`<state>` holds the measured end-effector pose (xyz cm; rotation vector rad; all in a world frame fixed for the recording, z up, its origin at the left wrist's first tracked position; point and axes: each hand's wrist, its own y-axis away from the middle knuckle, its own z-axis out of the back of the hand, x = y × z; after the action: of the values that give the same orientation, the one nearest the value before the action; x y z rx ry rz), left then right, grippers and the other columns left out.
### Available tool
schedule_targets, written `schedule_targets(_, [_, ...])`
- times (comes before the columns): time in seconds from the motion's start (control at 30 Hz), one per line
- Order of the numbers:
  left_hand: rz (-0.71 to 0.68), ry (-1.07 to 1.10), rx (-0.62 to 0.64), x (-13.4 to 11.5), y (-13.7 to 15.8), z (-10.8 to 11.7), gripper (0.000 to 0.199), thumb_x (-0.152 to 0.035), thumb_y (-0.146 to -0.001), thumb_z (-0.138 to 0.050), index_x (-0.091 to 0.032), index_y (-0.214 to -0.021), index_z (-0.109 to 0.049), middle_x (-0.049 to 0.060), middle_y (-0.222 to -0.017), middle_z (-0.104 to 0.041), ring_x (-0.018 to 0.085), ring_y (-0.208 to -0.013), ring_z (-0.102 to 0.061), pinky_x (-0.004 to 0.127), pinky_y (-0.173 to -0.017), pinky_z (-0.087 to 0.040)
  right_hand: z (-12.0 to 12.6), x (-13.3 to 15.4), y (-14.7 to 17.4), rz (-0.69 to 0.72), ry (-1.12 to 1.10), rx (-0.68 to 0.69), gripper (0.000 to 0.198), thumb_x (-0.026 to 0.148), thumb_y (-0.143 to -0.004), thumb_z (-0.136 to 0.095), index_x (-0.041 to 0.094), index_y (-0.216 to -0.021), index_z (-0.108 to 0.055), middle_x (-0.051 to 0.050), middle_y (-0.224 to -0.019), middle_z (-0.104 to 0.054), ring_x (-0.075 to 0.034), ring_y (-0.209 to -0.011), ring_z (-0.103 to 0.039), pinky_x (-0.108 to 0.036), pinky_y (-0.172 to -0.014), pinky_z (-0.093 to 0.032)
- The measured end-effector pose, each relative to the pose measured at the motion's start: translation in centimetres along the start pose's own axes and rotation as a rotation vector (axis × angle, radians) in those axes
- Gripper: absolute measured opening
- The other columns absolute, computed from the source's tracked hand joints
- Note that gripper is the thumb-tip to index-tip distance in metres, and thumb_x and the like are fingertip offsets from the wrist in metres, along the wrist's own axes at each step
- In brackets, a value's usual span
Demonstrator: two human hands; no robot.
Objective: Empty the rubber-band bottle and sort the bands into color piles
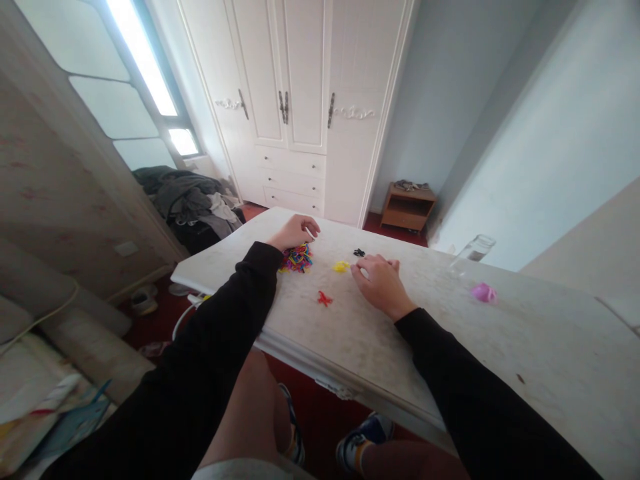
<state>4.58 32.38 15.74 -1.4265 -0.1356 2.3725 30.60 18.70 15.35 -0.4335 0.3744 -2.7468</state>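
A mixed pile of small colourful pieces that look like rubber bands [299, 258] lies on the white table. Over its far edge is my left hand [294, 231], fingers curled and tips drawn together; a tiny dark spot shows at the tips, too small to name. My right hand [381, 283] rests on the tabletop with its fingers bent inward, and what they hold, if anything, is hidden. Just left of its fingertips sits a small yellow heap [341, 267]. Beyond them is a small black heap [359, 253], and nearer to me a red one [325, 299].
On the right of the table [345, 333] are a clear glass bottle or jar [473, 255] and a crumpled pink piece [484, 293]. A white cable [183, 317] hangs at the left edge. Behind stand a white wardrobe [305, 127] and a small wooden cabinet [409, 205].
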Motion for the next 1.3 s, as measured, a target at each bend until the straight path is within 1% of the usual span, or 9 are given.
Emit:
schedule_targets(0.2, [0.011, 0.028, -0.016, 0.2, -0.1, -0.2, 0.024, -0.006, -0.055, -0.072, -0.014, -0.077, -0.073, 0.002, -0.069, -0.073, 0.015, -0.064, -0.066, 0.023, -0.059, -0.050, -0.1, 0.0, 0.0, -0.008, 0.018, 0.009, 0.036, 0.032, -0.108, -0.046, 0.019, -0.085, -0.070, -0.008, -0.104, -0.077, -0.025, -0.108, -0.064, -0.041, -0.089, -0.029])
schedule_targets(0.4, [-0.008, 0.072, -0.089, 0.4, -0.5, -0.4, 0.023, -0.001, -0.057, -0.071, -0.014, -0.076, -0.071, 0.002, -0.068, -0.073, 0.014, -0.064, -0.066, 0.025, -0.063, -0.052, -0.2, 0.0, 0.0, -0.010, 0.015, 0.018, 0.036, 0.032, -0.108, -0.046, 0.019, -0.084, -0.069, -0.007, -0.103, -0.077, -0.025, -0.108, -0.064, -0.041, -0.089, -0.028])
schedule_targets(0.53, [-0.041, 0.082, -0.150, 0.4, -0.5, -0.2, 0.021, -0.002, -0.059, -0.069, -0.014, -0.076, -0.071, 0.002, -0.068, -0.072, 0.015, -0.065, -0.066, 0.026, -0.065, -0.052, -0.3, -0.1, 0.0, -0.005, 0.011, 0.006, 0.036, 0.032, -0.108, -0.046, 0.019, -0.083, -0.068, -0.007, -0.102, -0.076, -0.025, -0.106, -0.064, -0.041, -0.088, -0.028])
schedule_targets(0.73, [-0.078, -0.153, -0.193, 0.5, -0.4, -0.1, 0.026, -0.003, -0.056, -0.059, -0.015, -0.075, -0.073, 0.002, -0.069, -0.073, 0.016, -0.065, -0.064, 0.026, -0.063, -0.047, -0.4, -0.2, -0.1, 0.005, 0.003, 0.009, 0.036, 0.032, -0.108, -0.046, 0.019, -0.082, -0.068, -0.006, -0.101, -0.076, -0.024, -0.106, -0.064, -0.040, -0.087, -0.027])
schedule_targets(0.87, [-0.064, -0.209, -0.188, 0.4, -0.2, -0.1, 0.028, -0.005, -0.056, -0.058, -0.016, -0.076, -0.073, 0.002, -0.070, -0.073, 0.018, -0.065, -0.064, 0.027, -0.063, -0.047, -0.5, -0.2, -0.1, 0.009, 0.004, 0.014, 0.036, 0.031, -0.108, -0.046, 0.019, -0.081, -0.068, -0.006, -0.101, -0.077, -0.024, -0.105, -0.064, -0.040, -0.087, -0.027])
schedule_targets(1.03, [-0.069, -0.279, -0.206, 0.5, 0.1, -0.1, 0.031, -0.003, -0.056, -0.057, -0.016, -0.078, -0.075, 0.002, -0.073, -0.075, 0.016, -0.063, -0.063, 0.027, -0.063, -0.047, -0.5, -0.1, 0.0, 0.011, 0.002, 0.024, 0.036, 0.031, -0.108, -0.047, 0.019, -0.081, -0.067, -0.006, -0.101, -0.077, -0.024, -0.106, -0.065, -0.040, -0.087, -0.027])
schedule_targets(1.13, [-0.107, -0.248, -0.203, 0.8, -0.2, -0.1, 0.029, -0.005, -0.058, -0.060, -0.016, -0.081, -0.075, 0.002, -0.074, -0.076, 0.016, -0.064, -0.065, 0.026, -0.063, -0.048, -0.5, -0.1, -0.1, 0.012, 0.010, 0.030, 0.036, 0.032, -0.108, -0.046, 0.019, -0.081, -0.067, -0.006, -0.100, -0.076, -0.024, -0.105, -0.065, -0.040, -0.086, -0.027])
schedule_targets(1.2, [-0.129, -0.184, -0.195, 1.0, -0.5, -0.1, 0.027, -0.007, -0.059, -0.064, -0.016, -0.083, -0.075, 0.003, -0.074, -0.076, 0.016, -0.065, -0.065, 0.026, -0.064, -0.050, -0.5, -0.1, -0.1, 0.011, 0.015, 0.035, 0.036, 0.031, -0.108, -0.046, 0.019, -0.081, -0.067, -0.006, -0.099, -0.076, -0.024, -0.105, -0.065, -0.040, -0.086, -0.027])
schedule_targets(1.3, [-0.114, -0.069, -0.195, 1.3, -0.8, -0.1, 0.026, -0.009, -0.059, -0.072, -0.015, -0.085, -0.074, 0.004, -0.075, -0.076, 0.015, -0.064, -0.066, 0.026, -0.064, -0.052, -0.5, -0.1, -0.1, 0.013, 0.017, 0.037, 0.037, 0.031, -0.108, -0.046, 0.019, -0.080, -0.067, -0.007, -0.099, -0.076, -0.024, -0.105, -0.066, -0.040, -0.086, -0.028])
